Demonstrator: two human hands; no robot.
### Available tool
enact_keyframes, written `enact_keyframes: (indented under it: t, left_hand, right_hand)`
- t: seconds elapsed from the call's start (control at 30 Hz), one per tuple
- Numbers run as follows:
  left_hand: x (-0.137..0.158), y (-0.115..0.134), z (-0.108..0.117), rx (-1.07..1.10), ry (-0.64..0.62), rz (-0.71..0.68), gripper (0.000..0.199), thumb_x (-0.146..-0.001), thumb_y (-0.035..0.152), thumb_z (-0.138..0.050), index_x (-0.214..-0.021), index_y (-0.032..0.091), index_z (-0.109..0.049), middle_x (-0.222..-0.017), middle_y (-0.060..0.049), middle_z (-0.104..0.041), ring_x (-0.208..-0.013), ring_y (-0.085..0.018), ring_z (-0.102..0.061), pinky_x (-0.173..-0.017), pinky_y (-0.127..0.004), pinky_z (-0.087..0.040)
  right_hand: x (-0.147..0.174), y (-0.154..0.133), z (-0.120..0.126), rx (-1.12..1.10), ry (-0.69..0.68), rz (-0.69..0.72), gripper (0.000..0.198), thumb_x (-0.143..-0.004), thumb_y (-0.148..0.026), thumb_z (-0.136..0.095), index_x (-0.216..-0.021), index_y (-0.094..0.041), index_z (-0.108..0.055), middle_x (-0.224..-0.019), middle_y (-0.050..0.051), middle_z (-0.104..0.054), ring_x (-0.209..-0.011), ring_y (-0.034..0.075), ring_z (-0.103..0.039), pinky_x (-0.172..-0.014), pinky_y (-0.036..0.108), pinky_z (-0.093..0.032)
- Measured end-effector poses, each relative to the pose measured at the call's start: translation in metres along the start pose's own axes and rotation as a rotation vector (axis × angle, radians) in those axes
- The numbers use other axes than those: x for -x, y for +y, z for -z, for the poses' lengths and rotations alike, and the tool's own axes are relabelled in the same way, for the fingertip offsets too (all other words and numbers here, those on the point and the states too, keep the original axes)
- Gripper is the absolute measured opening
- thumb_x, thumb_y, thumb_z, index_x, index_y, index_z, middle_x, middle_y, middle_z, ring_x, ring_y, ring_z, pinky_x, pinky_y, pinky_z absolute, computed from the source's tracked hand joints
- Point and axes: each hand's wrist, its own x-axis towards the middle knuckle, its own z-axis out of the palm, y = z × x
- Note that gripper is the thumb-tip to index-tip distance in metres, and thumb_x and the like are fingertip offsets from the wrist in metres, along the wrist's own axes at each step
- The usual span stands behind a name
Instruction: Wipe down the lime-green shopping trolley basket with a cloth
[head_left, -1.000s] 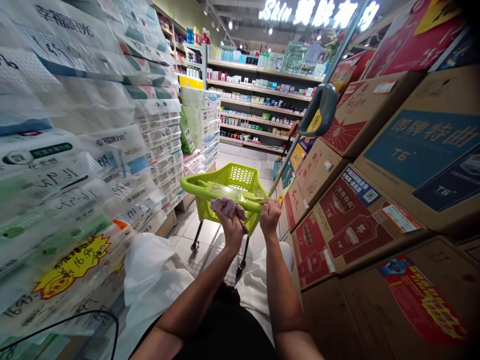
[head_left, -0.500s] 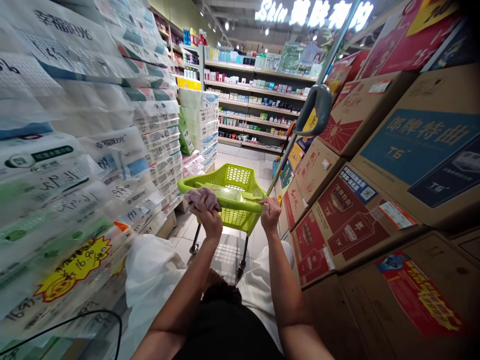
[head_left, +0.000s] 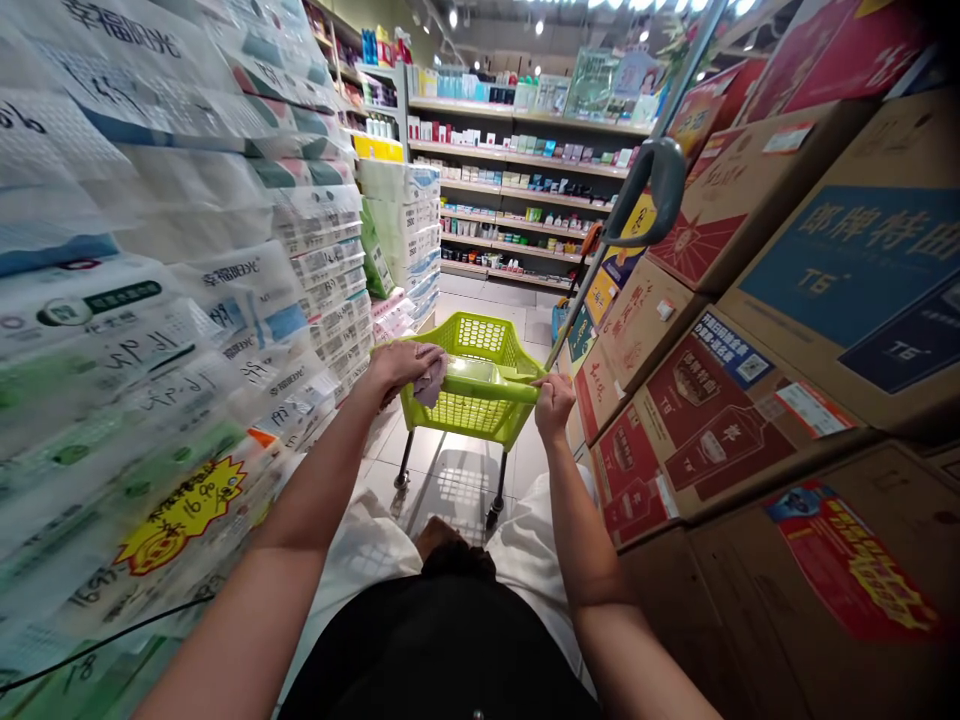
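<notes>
A lime-green wheeled shopping basket (head_left: pixel 474 412) stands in front of me, its perforated walls and two dark wheel legs showing. My left hand (head_left: pixel 401 366) lies over its near left rim, closed on a greyish-purple cloth (head_left: pixel 430 386) pressed against the green plastic. The cloth hangs partly down the basket's near side. At the near right corner, my right hand (head_left: pixel 555 402) is closed around the rim, close to the foot of the long pole. This pole carries a grey loop handle (head_left: pixel 666 195) and leans up to the right.
Wrapped tissue packs (head_left: pixel 255 290) are stacked high along the left. Cardboard cartons (head_left: pixel 720 400) form a wall on the right, close to my right arm. Shelves of small boxed goods (head_left: pixel 525 160) stand beyond a tiled floor (head_left: pixel 469 292). A thin black cable (head_left: pixel 112 640) crosses the lower left.
My left hand has slid with the cloth toward the rim's left corner and turned palm down. My right hand keeps its grip on the right corner. The view has tilted down a little.
</notes>
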Motion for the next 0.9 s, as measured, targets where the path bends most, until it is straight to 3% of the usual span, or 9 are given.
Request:
enact_keyframes:
  t: [0.07, 0.23, 0.33, 0.43, 0.53, 0.6, 0.67, 0.77, 0.9]
  left_hand:
    - [0.002, 0.0, -0.011, 0.023, 0.084, 0.024, 0.058, -0.09, 0.072, -0.049, -0.1, 0.024, -0.08, -0.1, -0.01, -0.079, -0.101, -0.031, -0.07, -0.092, -0.039, -0.049]
    - [0.035, 0.004, -0.072, 0.264, 0.673, -0.023, 0.049, -0.098, 0.056, -0.041, -0.101, 0.018, -0.072, -0.11, -0.018, -0.074, -0.114, -0.032, -0.066, -0.112, -0.049, -0.038]
    - [0.051, 0.008, -0.095, 0.379, 0.855, -0.041, 0.037, -0.096, 0.05, -0.049, -0.102, 0.019, -0.068, -0.119, -0.019, -0.071, -0.127, -0.032, -0.06, -0.119, -0.052, -0.03]
    - [0.049, 0.009, -0.083, 0.366, 0.772, -0.077, 0.034, -0.096, 0.05, -0.051, -0.097, 0.02, -0.068, -0.108, -0.017, -0.073, -0.117, -0.031, -0.065, -0.12, -0.053, -0.029]
    - [0.032, 0.008, -0.048, 0.219, 0.495, -0.104, 0.04, -0.095, 0.054, -0.05, -0.087, 0.021, -0.071, -0.089, -0.013, -0.075, -0.096, -0.03, -0.069, -0.115, -0.052, -0.035]
    - [0.021, 0.009, -0.03, 0.134, 0.314, -0.05, 0.043, -0.092, 0.058, -0.052, -0.082, 0.022, -0.073, -0.081, -0.012, -0.074, -0.089, -0.032, -0.07, -0.105, -0.05, -0.043]
    - [0.018, 0.012, -0.025, 0.11, 0.251, 0.017, 0.044, -0.09, 0.06, -0.054, -0.081, 0.022, -0.073, -0.079, -0.012, -0.074, -0.088, -0.033, -0.07, -0.096, -0.048, -0.046]
    - [0.032, 0.018, -0.045, 0.188, 0.436, -0.007, 0.043, -0.095, 0.057, -0.05, -0.087, 0.021, -0.072, -0.088, -0.014, -0.075, -0.096, -0.033, -0.07, -0.102, -0.049, -0.042]
    - [0.065, 0.021, -0.09, 0.32, 0.771, -0.119, 0.032, -0.097, 0.042, -0.05, -0.107, 0.018, -0.069, -0.124, -0.02, -0.072, -0.126, -0.033, -0.063, -0.116, -0.052, -0.029]
  right_hand:
    - [-0.001, 0.003, -0.001, -0.021, 0.009, 0.003, 0.028, -0.084, -0.021, -0.038, -0.062, -0.025, -0.056, -0.062, 0.002, -0.057, -0.073, 0.023, -0.055, -0.077, 0.037, -0.046]
    - [-0.002, 0.007, -0.001, -0.021, 0.027, -0.01, 0.027, -0.083, -0.021, -0.038, -0.063, -0.025, -0.057, -0.064, 0.002, -0.057, -0.075, 0.023, -0.055, -0.079, 0.038, -0.047]
    - [-0.003, 0.011, 0.002, -0.008, 0.013, -0.01, 0.026, -0.082, -0.02, -0.037, -0.063, -0.025, -0.055, -0.065, 0.002, -0.056, -0.075, 0.023, -0.056, -0.079, 0.038, -0.048]
    - [-0.008, 0.018, 0.007, -0.022, -0.028, 0.008, 0.028, -0.083, -0.019, -0.036, -0.063, -0.025, -0.055, -0.065, 0.002, -0.057, -0.076, 0.023, -0.057, -0.077, 0.037, -0.048]
    - [-0.016, 0.023, 0.012, 0.038, -0.068, -0.008, 0.028, -0.083, -0.018, -0.036, -0.061, -0.025, -0.052, -0.064, 0.002, -0.057, -0.075, 0.022, -0.057, -0.077, 0.035, -0.047]
    - [-0.02, 0.02, 0.012, 0.156, -0.079, -0.01, 0.027, -0.083, -0.018, -0.037, -0.061, -0.025, -0.05, -0.064, 0.002, -0.058, -0.073, 0.022, -0.056, -0.082, 0.036, -0.045]
    - [-0.022, 0.009, 0.008, 0.284, -0.081, 0.031, 0.024, -0.084, -0.018, -0.041, -0.064, -0.024, -0.052, -0.067, 0.002, -0.061, -0.073, 0.021, -0.054, -0.091, 0.039, -0.042]
    - [-0.015, -0.017, -0.006, 0.357, -0.104, 0.146, 0.019, -0.088, -0.02, -0.045, -0.08, -0.022, -0.062, -0.08, 0.004, -0.068, -0.08, 0.021, -0.057, -0.099, 0.041, -0.038]
    - [0.001, -0.039, -0.026, 0.369, -0.185, 0.239, 0.024, -0.094, -0.023, -0.044, -0.103, -0.021, -0.067, -0.094, 0.006, -0.072, -0.089, 0.022, -0.06, -0.098, 0.039, -0.036]
